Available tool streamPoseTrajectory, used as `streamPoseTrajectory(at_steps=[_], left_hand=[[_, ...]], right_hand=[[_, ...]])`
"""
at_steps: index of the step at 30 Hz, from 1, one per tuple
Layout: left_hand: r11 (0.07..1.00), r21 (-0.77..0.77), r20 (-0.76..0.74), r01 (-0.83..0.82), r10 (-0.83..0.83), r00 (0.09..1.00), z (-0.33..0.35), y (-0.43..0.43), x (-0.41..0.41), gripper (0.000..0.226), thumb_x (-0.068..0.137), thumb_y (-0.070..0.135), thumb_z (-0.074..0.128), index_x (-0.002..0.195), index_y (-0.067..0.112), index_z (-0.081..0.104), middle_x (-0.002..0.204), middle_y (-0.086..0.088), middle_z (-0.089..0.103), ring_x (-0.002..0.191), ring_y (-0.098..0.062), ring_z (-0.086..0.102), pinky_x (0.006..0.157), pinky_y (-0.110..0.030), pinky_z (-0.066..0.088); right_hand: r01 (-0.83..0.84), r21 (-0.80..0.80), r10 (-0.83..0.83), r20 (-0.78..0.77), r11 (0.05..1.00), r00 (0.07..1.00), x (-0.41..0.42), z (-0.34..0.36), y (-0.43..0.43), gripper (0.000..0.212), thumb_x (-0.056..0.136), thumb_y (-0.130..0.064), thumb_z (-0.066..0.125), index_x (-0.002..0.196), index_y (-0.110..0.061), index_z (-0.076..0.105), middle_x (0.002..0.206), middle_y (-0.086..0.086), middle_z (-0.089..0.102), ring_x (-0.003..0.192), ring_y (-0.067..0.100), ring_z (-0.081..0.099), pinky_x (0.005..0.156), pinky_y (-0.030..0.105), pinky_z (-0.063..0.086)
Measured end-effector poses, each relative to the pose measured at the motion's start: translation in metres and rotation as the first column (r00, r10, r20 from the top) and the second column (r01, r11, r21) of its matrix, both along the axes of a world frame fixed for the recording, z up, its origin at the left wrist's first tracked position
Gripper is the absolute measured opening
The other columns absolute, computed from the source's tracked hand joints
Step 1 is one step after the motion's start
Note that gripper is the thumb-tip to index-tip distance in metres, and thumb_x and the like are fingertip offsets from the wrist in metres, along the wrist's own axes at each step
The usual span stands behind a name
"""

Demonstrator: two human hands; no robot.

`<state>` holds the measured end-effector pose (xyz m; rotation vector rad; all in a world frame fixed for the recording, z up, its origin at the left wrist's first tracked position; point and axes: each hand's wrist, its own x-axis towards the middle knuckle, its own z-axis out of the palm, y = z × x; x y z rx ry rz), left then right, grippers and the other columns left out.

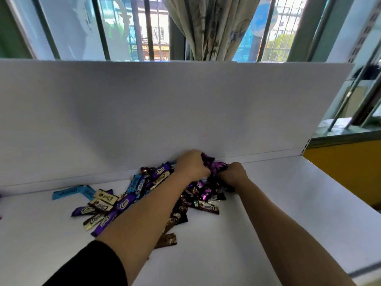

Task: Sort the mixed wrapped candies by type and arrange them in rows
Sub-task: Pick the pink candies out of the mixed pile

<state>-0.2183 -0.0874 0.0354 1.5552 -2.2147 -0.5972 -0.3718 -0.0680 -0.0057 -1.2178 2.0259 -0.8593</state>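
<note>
Fistfuls of purple candies (214,166)
Person's left hand (191,165) and right hand (234,173) both clutch them at the pile's (115,205) far edge; light, slippery foil, probably best pinched mid-wrapper.

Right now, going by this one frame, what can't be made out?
Head view only.
- Fingers of left hand and right hand: curled under the palms into the purple candies; count held unclear.
- Pile middle: covered by the left forearm.
- Wrapper lettering: too small, blurred.
- Purple object at left edge: cut off.

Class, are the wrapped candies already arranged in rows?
No, the purple, blue and brown wrapped candies lie in one mixed heap.
</note>
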Motion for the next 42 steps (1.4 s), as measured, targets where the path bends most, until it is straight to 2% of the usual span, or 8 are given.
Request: streamPoseTrajectory(at_steps=[4, 7, 12, 16, 20, 27, 34, 42], left_hand=[[0.993, 0.088, -0.326, -0.074, 0.099, 0.940, 0.026, -0.001, 0.035, 0.025, 0.069, 0.019, 0.074, 0.092, 0.012, 0.069, 0.088, -0.003, 0.070, 0.083, -0.021, 0.066, 0.078, -0.036, 0.056], [0.994, 0.051, -0.380, -0.094, 0.106, 0.919, 0.034, -0.003, 0.060, 0.039, 0.069, 0.014, 0.075, 0.108, 0.016, 0.067, 0.100, 0.000, 0.068, 0.090, -0.017, 0.064, 0.085, -0.029, 0.052], [0.996, 0.074, -0.172, -0.042, 0.054, 0.984, 0.028, -0.005, 0.069, 0.042, 0.064, 0.023, 0.076, 0.103, 0.012, 0.066, 0.096, -0.005, 0.067, 0.085, -0.020, 0.064, 0.077, -0.034, 0.056], [0.998, 0.036, 0.101, 0.052, -0.056, 0.993, 0.018, 0.002, 0.055, 0.032, 0.070, 0.028, 0.079, 0.091, 0.013, 0.060, 0.088, -0.005, 0.063, 0.079, -0.020, 0.061, 0.067, -0.030, 0.051], [0.982, 0.063, 0.208, 0.176, -0.186, 0.960, -0.002, 0.006, 0.047, 0.035, 0.076, 0.028, 0.075, 0.099, 0.010, 0.056, 0.095, -0.009, 0.061, 0.084, -0.023, 0.059, 0.067, -0.031, 0.048], [0.987, -0.063, 0.267, 0.145, -0.123, 0.956, -0.019, 0.005, 0.039, 0.034, 0.080, 0.024, 0.066, 0.109, 0.012, 0.053, 0.104, -0.010, 0.060, 0.089, -0.025, 0.058, 0.071, -0.033, 0.049], [0.999, -0.024, -0.107, -0.031, 0.028, 0.994, 0.007, 0.013, 0.051, 0.028, 0.073, 0.023, 0.074, 0.091, 0.015, 0.054, 0.090, -0.002, 0.060, 0.082, -0.020, 0.059, 0.062, -0.029, 0.045], [0.990, 0.084, -0.558, -0.116, 0.144, 0.817, 0.050, 0.032, 0.092, 0.030, 0.074, 0.023, 0.083, 0.093, 0.012, 0.062, 0.085, 0.003, 0.063, 0.080, -0.017, 0.063, 0.074, -0.029, 0.053]], right_hand=[[-0.039, -0.032, 0.042, 0.108, 0.999, 0.993, -0.004, 0.010, 0.017, 0.015, 0.071, -0.011, 0.078, 0.070, -0.003, 0.064, 0.064, 0.013, 0.061, 0.050, 0.023, 0.059, 0.044, 0.025, 0.045], [-0.036, -0.150, 0.059, 0.147, 0.988, 0.987, -0.008, 0.022, 0.030, 0.013, 0.079, -0.011, 0.072, 0.087, -0.002, 0.068, 0.074, 0.011, 0.068, 0.058, 0.018, 0.064, 0.048, 0.022, 0.050], [-0.034, -0.243, 0.070, 0.142, 0.970, 0.987, -0.007, 0.051, 0.039, 0.013, 0.080, -0.010, 0.069, 0.089, -0.001, 0.067, 0.079, 0.014, 0.068, 0.064, 0.020, 0.065, 0.058, 0.028, 0.056], [-0.224, -0.081, 0.227, 0.030, 0.971, 0.974, 0.018, 0.052, 0.037, 0.022, 0.069, -0.016, 0.082, 0.080, -0.002, 0.069, 0.070, 0.010, 0.067, 0.058, 0.019, 0.064, 0.055, 0.027, 0.052], [-0.279, 0.186, 0.326, -0.308, 0.942, 0.894, 0.041, 0.030, 0.028, 0.035, 0.062, -0.030, 0.084, 0.069, -0.010, 0.057, 0.066, 0.002, 0.058, 0.064, 0.017, 0.057, 0.056, 0.026, 0.046], [-0.316, 0.262, 0.397, -0.368, 0.912, 0.841, 0.047, 0.028, 0.019, 0.032, 0.067, -0.026, 0.079, 0.066, -0.015, 0.050, 0.071, 0.002, 0.055, 0.066, 0.015, 0.053, 0.049, 0.022, 0.037], [-0.310, 0.100, 0.326, -0.304, 0.945, 0.895, 0.040, 0.038, 0.023, 0.020, 0.065, -0.018, 0.076, 0.066, -0.012, 0.058, 0.068, 0.003, 0.059, 0.064, 0.018, 0.057, 0.053, 0.023, 0.043], [-0.157, -0.255, 0.136, -0.097, 0.954, 0.986, 0.054, 0.078, 0.042, 0.024, 0.064, -0.011, 0.081, 0.078, 0.002, 0.067, 0.063, 0.006, 0.062, 0.059, 0.022, 0.059, 0.060, 0.034, 0.050]])
